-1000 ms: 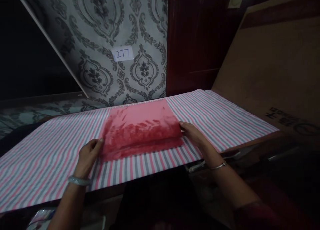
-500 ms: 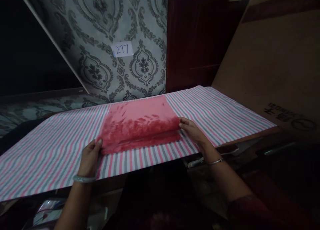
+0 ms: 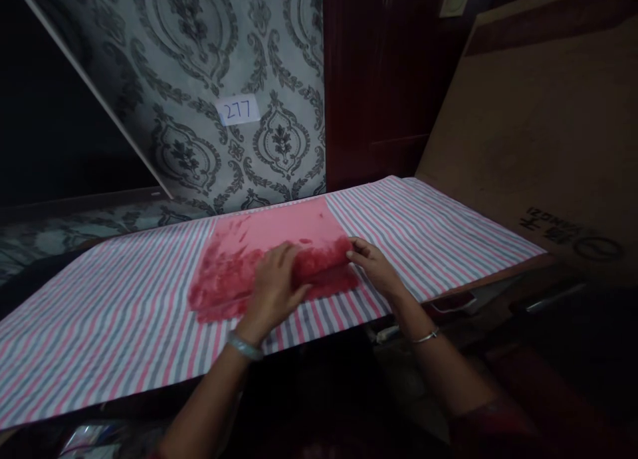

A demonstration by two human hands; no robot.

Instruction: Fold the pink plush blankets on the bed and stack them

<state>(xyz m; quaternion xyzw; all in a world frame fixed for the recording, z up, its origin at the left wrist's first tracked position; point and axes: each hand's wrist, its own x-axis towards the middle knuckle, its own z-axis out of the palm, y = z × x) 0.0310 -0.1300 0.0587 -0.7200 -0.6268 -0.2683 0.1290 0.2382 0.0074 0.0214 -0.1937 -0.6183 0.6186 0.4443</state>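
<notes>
A folded red plush cloth [image 3: 279,226] lies on a striped cloth [image 3: 409,220], its near edge doubled into a thick fold. My left hand [image 3: 275,283] is over the middle of that fold, fingers stretched out and thumb apart, slightly blurred. A pale bangle [image 3: 244,346] circles the left wrist. At the right end of the fold, my right hand [image 3: 371,263] pinches the red cloth's edge between thumb and fingers. The right wrist wears a thin bracelet [image 3: 426,336].
A large cardboard box [image 3: 538,127] leans at the right. Behind the table stand a patterned wall with a paper label [image 3: 238,109] reading 277 and a dark red door [image 3: 373,80]. A dark screen [image 3: 64,113] is at the left.
My left hand has let go of the left corner of the red cloth and moved right to the middle of the fold. My right hand stays at the right corner.
</notes>
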